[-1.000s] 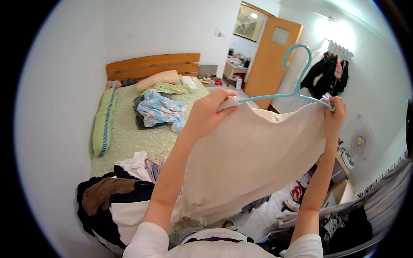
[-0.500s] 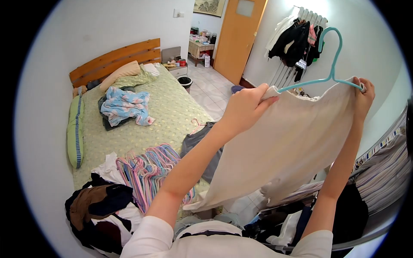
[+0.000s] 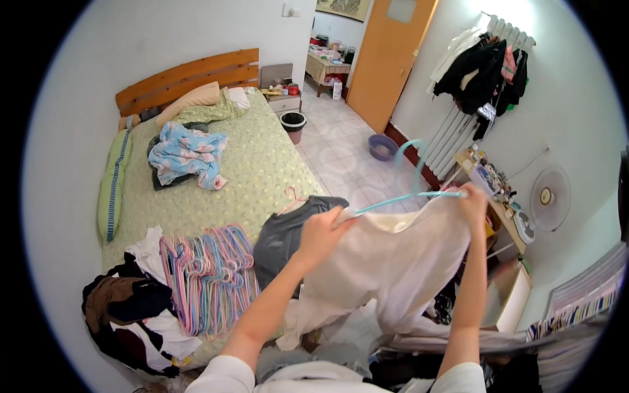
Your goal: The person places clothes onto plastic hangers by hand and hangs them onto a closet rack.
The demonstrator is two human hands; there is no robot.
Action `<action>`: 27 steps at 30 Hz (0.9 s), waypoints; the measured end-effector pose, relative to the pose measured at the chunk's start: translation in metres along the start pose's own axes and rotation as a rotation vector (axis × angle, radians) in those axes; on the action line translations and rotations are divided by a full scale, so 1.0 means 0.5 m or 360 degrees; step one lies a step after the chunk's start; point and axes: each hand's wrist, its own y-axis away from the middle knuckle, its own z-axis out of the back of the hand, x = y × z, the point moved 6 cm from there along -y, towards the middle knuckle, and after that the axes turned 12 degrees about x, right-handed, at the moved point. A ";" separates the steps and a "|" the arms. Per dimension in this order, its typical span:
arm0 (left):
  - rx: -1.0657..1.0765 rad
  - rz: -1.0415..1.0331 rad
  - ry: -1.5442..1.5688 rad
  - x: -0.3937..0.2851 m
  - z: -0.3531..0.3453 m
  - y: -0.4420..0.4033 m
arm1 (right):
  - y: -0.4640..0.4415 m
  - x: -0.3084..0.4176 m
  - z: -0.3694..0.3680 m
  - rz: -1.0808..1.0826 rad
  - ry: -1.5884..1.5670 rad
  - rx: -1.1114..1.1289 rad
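Observation:
A light beige garment [image 3: 386,262] hangs spread between my two hands on a light-blue hanger [image 3: 409,195], whose hook is blurred by motion. My left hand [image 3: 325,234] is closed on the garment's left shoulder at one end of the hanger. At the other shoulder, my right hand [image 3: 473,206] pinches the cloth and hanger end. Just left of the garment, a dark grey top [image 3: 285,236] on a pink hanger lies at the bed's edge. Many coloured hangers [image 3: 213,278] lie in a row on the bed [image 3: 262,157].
A pile of dark, brown and white clothes [image 3: 124,301] sits at the bed's near corner. Beyond are a bin [image 3: 293,126], a purple basin [image 3: 382,148], an open door [image 3: 391,65], clothes on a wall rack [image 3: 481,72], a desk [image 3: 508,226] and a fan [image 3: 549,196].
Both hands have lowered the garment and hanger and moved them left since half a second ago. The view has shifted, so the hangers on the bed, the basin and the fan show more fully.

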 end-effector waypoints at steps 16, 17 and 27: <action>0.0139 0.1099 -0.1030 0.798 -0.107 0.032 | -0.125 -0.056 -0.996 0.0330 -0.0322 0.1011; 0.0163 0.1124 -0.1079 0.832 -0.121 0.029 | -0.130 -0.059 -1.029 0.0348 -0.0288 0.0985; 0.0348 0.1232 -0.1267 1.028 -0.301 -0.015 | -0.090 -0.161 -1.358 0.0394 -0.0298 0.1171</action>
